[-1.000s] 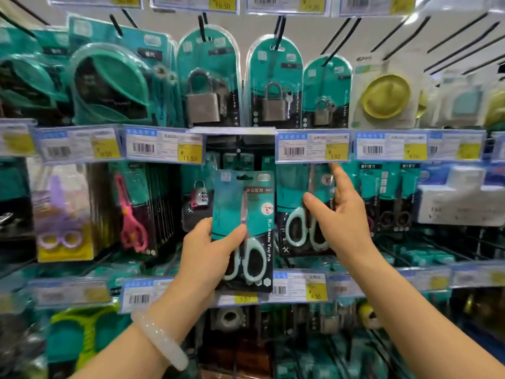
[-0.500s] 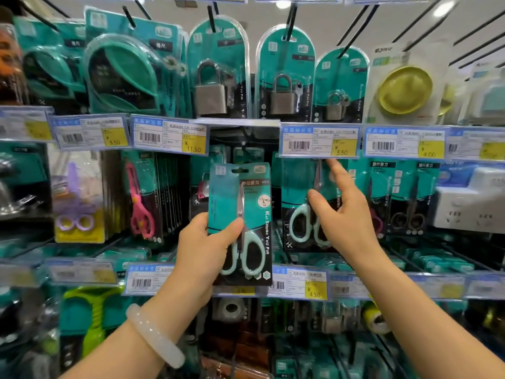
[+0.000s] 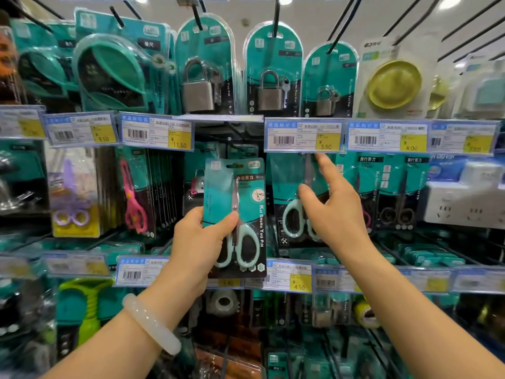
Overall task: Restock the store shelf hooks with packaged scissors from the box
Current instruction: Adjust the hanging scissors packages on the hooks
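Observation:
My left hand (image 3: 199, 242) grips a teal card pack of mint-handled scissors (image 3: 240, 212), held upright in front of the shelf at centre. To its right hangs a matching scissors pack (image 3: 292, 214) on a hook under the 3.50 price tag (image 3: 303, 135). My right hand (image 3: 336, 212) is raised in front of that hanging pack, fingers apart, index finger pointing up and touching the lower edge of the price tag. The box is out of view.
Padlock packs (image 3: 202, 69) hang on the row above. Pink scissors (image 3: 134, 198) and purple scissors (image 3: 71, 203) hang at left, travel scissors (image 3: 396, 198) and a white power strip (image 3: 464, 198) at right. A lower row of price tags (image 3: 292, 277) runs below my hands.
The view has shifted slightly upward and closer. My left hand keeps the scissors pack in the same spot; my right hand stays under the 3.50 tag with its fingers barely moved.

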`<state>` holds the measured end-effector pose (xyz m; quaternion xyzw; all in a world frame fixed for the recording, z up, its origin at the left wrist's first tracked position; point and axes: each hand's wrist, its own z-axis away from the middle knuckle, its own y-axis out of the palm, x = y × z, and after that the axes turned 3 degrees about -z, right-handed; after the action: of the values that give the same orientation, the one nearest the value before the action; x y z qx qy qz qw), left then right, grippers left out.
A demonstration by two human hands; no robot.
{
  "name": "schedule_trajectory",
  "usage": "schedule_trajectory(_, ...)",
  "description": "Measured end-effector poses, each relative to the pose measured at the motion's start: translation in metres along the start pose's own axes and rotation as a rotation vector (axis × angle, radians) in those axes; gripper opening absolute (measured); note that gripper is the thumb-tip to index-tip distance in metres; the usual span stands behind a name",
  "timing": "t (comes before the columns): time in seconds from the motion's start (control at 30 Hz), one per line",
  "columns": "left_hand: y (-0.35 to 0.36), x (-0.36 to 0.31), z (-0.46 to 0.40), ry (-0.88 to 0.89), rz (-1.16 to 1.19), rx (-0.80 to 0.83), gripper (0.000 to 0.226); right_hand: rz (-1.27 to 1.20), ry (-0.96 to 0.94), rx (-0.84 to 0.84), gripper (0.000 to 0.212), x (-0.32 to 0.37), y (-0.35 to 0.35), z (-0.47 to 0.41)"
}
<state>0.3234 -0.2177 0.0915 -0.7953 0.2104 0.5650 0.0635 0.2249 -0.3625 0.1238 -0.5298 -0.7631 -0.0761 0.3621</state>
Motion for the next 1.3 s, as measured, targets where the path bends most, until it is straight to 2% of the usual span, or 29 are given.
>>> schedule_trajectory(0.1,0.002,0.001,0.000,-0.002,-0.006,-0.014,0.011,0.039,-0.025,0.023,0.058,0.002,0.002,0.001)
schedule_trajectory(0.53,-0.007,-0.003,0.001,0.014,-0.008,-0.035,0.006,-0.214,0.088,-0.022,0.062,0.005,0.005,-0.001)
schedule_trajectory(0.83,-0.013,-0.005,0.002,0.038,0.006,-0.016,0.010,-0.103,0.064,-0.005,0.061,0.007,0.000,-0.001)
schedule_trajectory(1.3,-0.019,-0.002,0.002,-0.004,-0.014,-0.024,0.007,-0.044,0.156,0.074,0.060,0.004,0.001,-0.010)
